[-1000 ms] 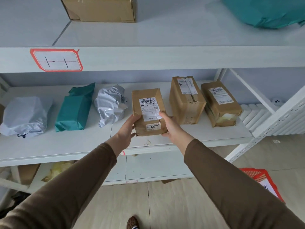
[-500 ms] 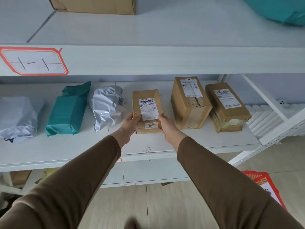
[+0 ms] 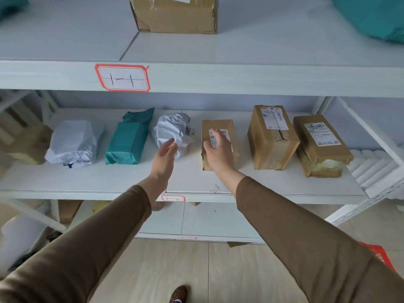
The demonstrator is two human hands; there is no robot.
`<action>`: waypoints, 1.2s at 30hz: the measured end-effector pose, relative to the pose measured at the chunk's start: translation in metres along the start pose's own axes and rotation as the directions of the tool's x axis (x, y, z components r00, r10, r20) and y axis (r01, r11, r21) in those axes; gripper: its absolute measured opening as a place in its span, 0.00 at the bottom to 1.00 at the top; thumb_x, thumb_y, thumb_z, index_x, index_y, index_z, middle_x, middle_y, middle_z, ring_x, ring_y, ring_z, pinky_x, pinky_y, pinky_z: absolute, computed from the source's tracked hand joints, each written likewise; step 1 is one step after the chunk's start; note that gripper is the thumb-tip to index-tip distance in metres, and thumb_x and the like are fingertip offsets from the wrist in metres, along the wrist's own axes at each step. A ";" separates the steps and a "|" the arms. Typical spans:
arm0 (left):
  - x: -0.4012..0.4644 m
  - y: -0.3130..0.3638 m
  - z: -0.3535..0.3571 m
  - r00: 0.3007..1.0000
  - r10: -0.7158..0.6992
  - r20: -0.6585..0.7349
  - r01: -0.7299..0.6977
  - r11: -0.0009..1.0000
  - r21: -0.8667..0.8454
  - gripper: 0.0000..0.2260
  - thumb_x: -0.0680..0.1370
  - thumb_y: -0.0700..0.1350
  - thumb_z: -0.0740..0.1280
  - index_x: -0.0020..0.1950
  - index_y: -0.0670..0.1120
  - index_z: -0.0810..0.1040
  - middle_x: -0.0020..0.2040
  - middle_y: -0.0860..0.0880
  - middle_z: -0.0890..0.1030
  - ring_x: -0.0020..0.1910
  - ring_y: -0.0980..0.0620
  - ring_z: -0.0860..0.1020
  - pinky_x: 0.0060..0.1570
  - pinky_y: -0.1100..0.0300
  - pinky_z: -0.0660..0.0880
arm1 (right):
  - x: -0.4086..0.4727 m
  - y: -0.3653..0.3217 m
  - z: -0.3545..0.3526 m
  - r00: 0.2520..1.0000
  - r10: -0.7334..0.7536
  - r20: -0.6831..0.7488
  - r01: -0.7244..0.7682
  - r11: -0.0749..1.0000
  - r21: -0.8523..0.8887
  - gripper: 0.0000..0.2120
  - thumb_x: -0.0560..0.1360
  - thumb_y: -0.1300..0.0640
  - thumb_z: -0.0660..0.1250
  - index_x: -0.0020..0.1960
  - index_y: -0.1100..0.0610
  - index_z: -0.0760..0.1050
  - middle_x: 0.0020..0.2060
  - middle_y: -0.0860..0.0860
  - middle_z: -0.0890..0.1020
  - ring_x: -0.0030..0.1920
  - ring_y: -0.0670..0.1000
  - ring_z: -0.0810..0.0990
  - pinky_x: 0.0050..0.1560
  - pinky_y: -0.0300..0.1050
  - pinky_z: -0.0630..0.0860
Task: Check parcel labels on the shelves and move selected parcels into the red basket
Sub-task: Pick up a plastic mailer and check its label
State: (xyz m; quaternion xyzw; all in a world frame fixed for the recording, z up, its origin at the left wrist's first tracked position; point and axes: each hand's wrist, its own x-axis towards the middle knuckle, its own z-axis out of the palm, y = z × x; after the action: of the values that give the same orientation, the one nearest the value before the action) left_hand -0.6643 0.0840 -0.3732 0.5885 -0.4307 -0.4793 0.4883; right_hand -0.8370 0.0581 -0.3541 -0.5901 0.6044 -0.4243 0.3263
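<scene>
We record the middle shelf [image 3: 87, 182], its front edge carrying a small red-bordered tag [image 3: 173, 198]. From nine o'clock toward three o'clock it holds: a white poly mailer [image 3: 73, 144]; a teal wrapped parcel [image 3: 129, 139]; a crumpled grey-white poly mailer [image 3: 172, 130]; a small brown cardboard parcel [image 3: 218, 127]; a taller brown carton [image 3: 271, 138] with a white label on top and a torn flap; and a flat brown box [image 3: 319, 143] with a printed label, lying on a further package.

The left hand [image 3: 164, 156] is spread, fingers straight, held in front of the crumpled mailer; we cannot tell whether it touches it. The right hand [image 3: 218, 149] is spread and relaxed over the small brown parcel, covering much of its white label; contact is unclear because of blur. That parcel lies flat near twelve o'clock of the view, creased at its near corner.

The red basket [image 3: 380, 256] shows only as a corner at four o'clock, on the floor.
</scene>
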 end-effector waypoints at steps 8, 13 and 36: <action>0.059 0.011 -0.067 0.984 -0.145 -0.100 0.132 0.983 -0.128 0.25 0.85 0.51 0.63 0.82 0.49 0.63 0.80 0.47 0.66 0.78 0.46 0.65 0.72 0.55 0.62 | 0.029 -0.040 0.076 0.959 0.206 0.194 -0.253 0.931 0.262 0.26 0.82 0.53 0.66 0.79 0.52 0.65 0.73 0.52 0.73 0.71 0.54 0.73 0.65 0.46 0.70; 0.108 -0.001 -0.080 0.954 -0.299 0.013 0.298 0.947 -0.122 0.25 0.83 0.53 0.66 0.80 0.51 0.66 0.79 0.50 0.67 0.77 0.47 0.66 0.75 0.52 0.60 | 0.075 -0.037 0.116 0.947 0.305 0.103 -0.317 0.939 0.132 0.17 0.79 0.52 0.67 0.67 0.56 0.73 0.54 0.52 0.78 0.59 0.58 0.79 0.54 0.46 0.73; 0.012 -0.001 -0.136 0.955 0.198 0.219 -0.191 0.980 -0.052 0.16 0.87 0.52 0.59 0.72 0.51 0.75 0.68 0.53 0.78 0.64 0.63 0.76 0.68 0.64 0.72 | -0.022 -0.014 0.125 0.883 0.455 0.116 -0.351 0.477 0.806 0.14 0.81 0.57 0.68 0.65 0.55 0.79 0.58 0.55 0.84 0.55 0.56 0.82 0.53 0.50 0.76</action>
State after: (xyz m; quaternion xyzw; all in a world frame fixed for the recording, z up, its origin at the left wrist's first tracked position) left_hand -0.5283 0.0948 -0.3670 0.4784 -0.5313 -0.4982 0.4905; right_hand -0.7167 0.0651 -0.3979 -0.1915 0.4828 -0.5952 0.6132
